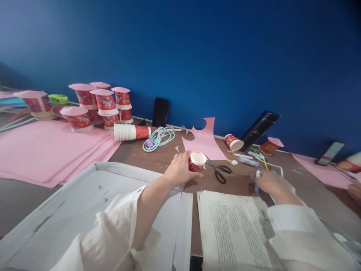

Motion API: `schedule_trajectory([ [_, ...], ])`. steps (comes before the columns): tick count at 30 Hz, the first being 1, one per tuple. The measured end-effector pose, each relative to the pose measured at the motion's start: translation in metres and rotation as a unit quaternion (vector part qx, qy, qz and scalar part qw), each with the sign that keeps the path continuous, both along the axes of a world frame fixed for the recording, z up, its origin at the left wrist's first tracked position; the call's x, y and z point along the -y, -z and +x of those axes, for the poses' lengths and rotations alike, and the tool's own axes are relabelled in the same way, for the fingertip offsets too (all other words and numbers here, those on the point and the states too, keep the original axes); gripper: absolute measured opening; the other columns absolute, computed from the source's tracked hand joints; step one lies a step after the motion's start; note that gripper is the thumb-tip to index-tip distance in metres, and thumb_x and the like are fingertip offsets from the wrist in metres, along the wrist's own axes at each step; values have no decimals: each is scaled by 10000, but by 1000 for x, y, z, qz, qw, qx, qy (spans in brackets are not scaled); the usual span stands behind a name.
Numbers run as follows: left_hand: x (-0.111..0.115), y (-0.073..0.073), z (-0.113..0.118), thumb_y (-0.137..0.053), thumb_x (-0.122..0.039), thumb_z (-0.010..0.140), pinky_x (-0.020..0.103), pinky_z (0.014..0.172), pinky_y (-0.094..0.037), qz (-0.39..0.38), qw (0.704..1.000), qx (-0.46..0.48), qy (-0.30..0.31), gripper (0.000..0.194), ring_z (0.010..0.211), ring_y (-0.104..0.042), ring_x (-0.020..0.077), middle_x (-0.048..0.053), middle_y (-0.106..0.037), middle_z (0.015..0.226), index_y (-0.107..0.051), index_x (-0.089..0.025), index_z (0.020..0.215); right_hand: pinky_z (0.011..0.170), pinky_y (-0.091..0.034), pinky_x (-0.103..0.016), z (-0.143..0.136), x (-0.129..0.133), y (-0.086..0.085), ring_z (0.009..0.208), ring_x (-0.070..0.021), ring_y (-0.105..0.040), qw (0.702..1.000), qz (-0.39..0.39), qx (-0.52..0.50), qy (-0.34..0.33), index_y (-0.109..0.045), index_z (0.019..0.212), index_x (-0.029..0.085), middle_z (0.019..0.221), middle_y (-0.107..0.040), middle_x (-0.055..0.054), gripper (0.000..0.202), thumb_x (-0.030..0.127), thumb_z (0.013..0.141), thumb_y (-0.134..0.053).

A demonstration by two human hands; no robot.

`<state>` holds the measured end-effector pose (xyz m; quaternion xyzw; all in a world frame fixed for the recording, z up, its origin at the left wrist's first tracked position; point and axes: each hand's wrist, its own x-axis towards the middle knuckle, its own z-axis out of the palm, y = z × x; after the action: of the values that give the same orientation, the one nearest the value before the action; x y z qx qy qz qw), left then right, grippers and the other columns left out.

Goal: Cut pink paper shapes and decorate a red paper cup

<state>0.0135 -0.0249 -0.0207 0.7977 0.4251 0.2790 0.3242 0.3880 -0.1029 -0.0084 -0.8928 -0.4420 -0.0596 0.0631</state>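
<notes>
My left hand [178,168] is closed around a red patterned paper cup [196,166], whose round white end faces up. The cup is held low, close to the tabletop. Black-handled scissors [221,174] lie just right of it. Over on the right side, my right hand [272,183] is closed on a small clear bottle with a white top [257,181], partly smeared by motion. A sheet of pink paper with round cut-outs [204,142] lies behind the cup. Printed pages [234,226] lie between my forearms.
Red cups topped with pink discs [105,101] stand stacked at back left, beside pink sheets [50,150]. Nested cups [129,132], a coiled cable [160,138] and a phone [160,111] lie nearby. A black flask [259,130] leans against the wall. Another person's hand [354,190] shows at far right.
</notes>
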Motion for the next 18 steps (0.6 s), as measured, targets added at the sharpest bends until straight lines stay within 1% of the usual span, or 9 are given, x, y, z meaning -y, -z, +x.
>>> schedule_trajectory([
  [2, 0, 0, 1, -757, -521, 629, 502, 1014, -387, 0, 1000, 1, -10, 951, 1260, -425, 389, 186, -528, 1335, -389, -133, 1415, 648, -464, -545, -5, -5, -8, 790, -428, -658, 1000, -20, 9, 13, -745, 886, 183, 888, -691, -237, 331, 442, 711, -636],
  [3, 1, 0, 2, -755, -537, 630, 510, 1019, -381, 2, 1000, 4, -15, 973, 1268, -417, 394, 191, -517, 1350, -372, -129, 1426, 686, -466, -534, -7, -8, -12, 863, -424, -654, 999, -25, 16, 11, -737, 998, 197, 991, -687, -234, 373, 441, 755, -593],
  [5, 2, -2, 3, -746, -567, 641, 527, 1037, -361, 17, 999, 17, -25, 982, 1283, -403, 397, 194, -504, 1368, -361, -131, 1432, 775, -465, -507, -11, -17, -17, 1010, -406, -620, 999, -23, 37, -4, -683, 1174, 236, 1189, -640, -207, 425, 377, 798, -545],
  [8, 5, -5, 3, -734, -585, 668, 548, 1045, -346, 67, 996, 46, -45, 935, 1284, -411, 385, 191, -512, 1355, -379, -148, 1415, 877, -449, -486, -14, -30, -18, 1165, -400, -527, 997, -27, 64, -35, -605, 1304, 265, 1383, -537, -161, 543, 256, 762, -567],
  [10, 5, -6, 3, -729, -588, 684, 544, 1022, -367, 103, 990, 68, -60, 890, 1259, -440, 371, 186, -531, 1324, -402, -162, 1394, 919, -438, -477, -14, -37, -15, 1228, -389, -473, 995, -39, 70, -57, -607, 1301, 268, 1438, -506, -119, 570, 202, 735, -573],
  [12, 4, -6, 2, -723, -591, 698, 528, 1000, -388, 133, 984, 89, -74, 858, 1229, -467, 355, 177, -547, 1300, -412, -176, 1382, 938, -426, -492, -13, -43, -11, 1255, -371, -458, 994, -55, 67, -71, -662, 1201, 284, 1404, -552, -83, 508, 167, 716, -567],
  [15, 2, -4, 2, -720, -588, 710, 513, 997, -394, 163, 977, 106, -86, 841, 1213, -478, 338, 167, -548, 1301, -405, -186, 1378, 943, -401, -535, -11, -49, -9, 1193, -362, -529, 994, -70, 57, -60, -715, 980, 261, 1181, -686, -107, 352, 146, 679, -573],
  [16, 1, -3, 2, -719, -588, 712, 510, 998, -395, 170, 976, 108, -87, 837, 1213, -478, 334, 165, -544, 1305, -404, -187, 1375, 938, -401, -531, -12, -50, -11, 1145, -360, -567, 995, -68, 51, -50, -711, 953, 238, 1103, -707, -127, 316, 158, 678, -578],
  [18, 0, -2, 2, -709, -594, 720, 511, 1001, -397, 186, 973, 109, -88, 823, 1217, -477, 330, 164, -536, 1313, -402, -191, 1369, 888, -430, -493, -14, -50, -16, 1036, -358, -629, 998, -53, 38, -25, -689, 999, 188, 1019, -712, -167, 311, 225, 711, -577],
])
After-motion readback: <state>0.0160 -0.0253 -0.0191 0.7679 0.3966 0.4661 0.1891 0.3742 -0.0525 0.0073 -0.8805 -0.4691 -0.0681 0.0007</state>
